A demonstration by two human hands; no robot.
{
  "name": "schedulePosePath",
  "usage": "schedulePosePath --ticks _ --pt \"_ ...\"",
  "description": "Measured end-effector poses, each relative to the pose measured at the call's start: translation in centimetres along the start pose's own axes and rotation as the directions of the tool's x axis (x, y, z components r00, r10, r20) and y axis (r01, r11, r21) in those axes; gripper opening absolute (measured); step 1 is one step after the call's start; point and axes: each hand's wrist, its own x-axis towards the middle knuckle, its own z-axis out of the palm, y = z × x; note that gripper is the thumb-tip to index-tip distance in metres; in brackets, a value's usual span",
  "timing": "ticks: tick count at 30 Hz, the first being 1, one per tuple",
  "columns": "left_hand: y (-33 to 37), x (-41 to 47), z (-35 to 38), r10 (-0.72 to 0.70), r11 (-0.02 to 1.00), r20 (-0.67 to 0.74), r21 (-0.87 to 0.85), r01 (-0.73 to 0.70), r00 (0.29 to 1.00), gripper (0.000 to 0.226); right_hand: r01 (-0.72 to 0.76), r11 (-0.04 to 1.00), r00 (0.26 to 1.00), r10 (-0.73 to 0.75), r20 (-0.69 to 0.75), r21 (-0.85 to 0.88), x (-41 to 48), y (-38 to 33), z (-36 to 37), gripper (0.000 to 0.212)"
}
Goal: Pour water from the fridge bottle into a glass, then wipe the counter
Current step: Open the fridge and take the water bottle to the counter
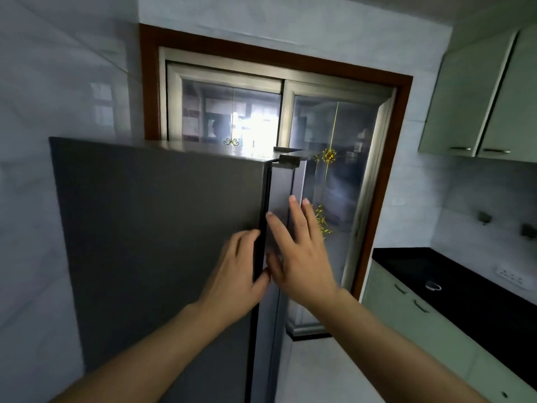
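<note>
Reaching one fridge (159, 228): left hand (232, 277), right hand (302, 257).

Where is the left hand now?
Head view, lower centre: the left hand grips the right edge of the fridge door, beside the flat right hand.

I see the fridge door (159, 242) straight ahead, its right edge between my 2 hands: the left hand (232, 274) wraps that edge, the right hand (299, 257) lies just beside it on the side panel (284, 193). Behind stands a glazed door (348, 135) (partly hidden). The counter (465, 292) runs along the right, below wall cabinets (470, 97).
</note>
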Motion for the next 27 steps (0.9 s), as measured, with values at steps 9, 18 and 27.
schedulePosePath --ticks 9,18,27 --pt "-5.5 3.2 3.0 0.177 0.921 -0.152 0.374 -0.109 0.972 0.084 0.282 0.956 0.942 -0.291 -0.165 -0.079 0.8 4.6 4.1 0.061" --pt "-6.0 3.4 3.8 0.239 0.893 -0.222 0.433 -0.125 0.945 0.088 0.328 0.942 0.93 -0.336 -0.146 -0.075 0.6 5.4 3.8 0.061" --pt "-5.3 3.3 2.6 0.216 0.899 -0.203 0.422 -0.113 0.955 0.086 0.209 0.975 0.963 -0.22 -0.159 -0.082 -1.3 6.2 2.6 0.063"
